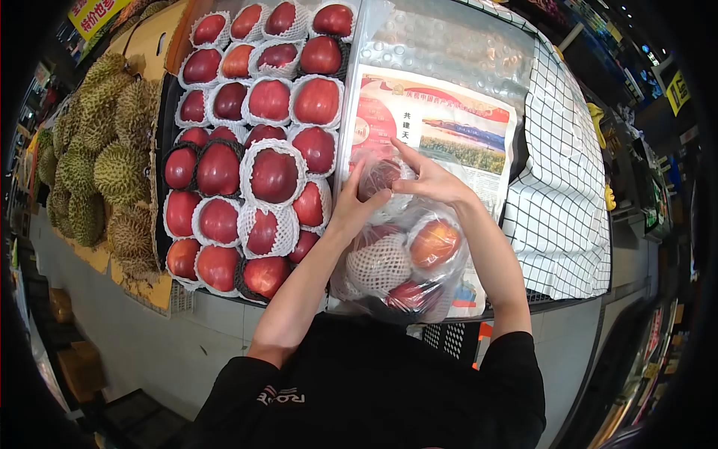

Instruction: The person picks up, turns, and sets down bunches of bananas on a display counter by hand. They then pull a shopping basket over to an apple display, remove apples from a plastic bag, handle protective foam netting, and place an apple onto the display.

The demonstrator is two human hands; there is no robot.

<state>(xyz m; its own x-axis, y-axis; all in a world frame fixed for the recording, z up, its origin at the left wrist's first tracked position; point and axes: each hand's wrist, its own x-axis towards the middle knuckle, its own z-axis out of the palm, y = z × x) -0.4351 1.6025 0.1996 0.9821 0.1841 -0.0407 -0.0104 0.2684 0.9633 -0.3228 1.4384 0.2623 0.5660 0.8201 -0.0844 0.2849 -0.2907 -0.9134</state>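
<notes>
A clear plastic bag (pixel 380 260) of red apples, some in white foam nets, lies at the stand's front edge. My left hand (pixel 357 203) curls around the left side of an apple (pixel 381 178) at the bag's top, seen through the plastic. On that apple's right side is my right hand (pixel 430 178), its thumb bent inward and its index finger raised toward the newspaper (pixel 464 138). Both hands touch the bag and the apple. Left of them, rows of red apples (pixel 274 176) in foam nets fill a box.
Durians (pixel 120 172) are piled at the left on cardboard (pixel 153 288). A black-and-white checked cloth (pixel 561 187) covers the stand's right part. Clear plastic wrap (pixel 441 45) lies behind the newspaper. A black basket (pixel 452 340) shows below the stand's front edge.
</notes>
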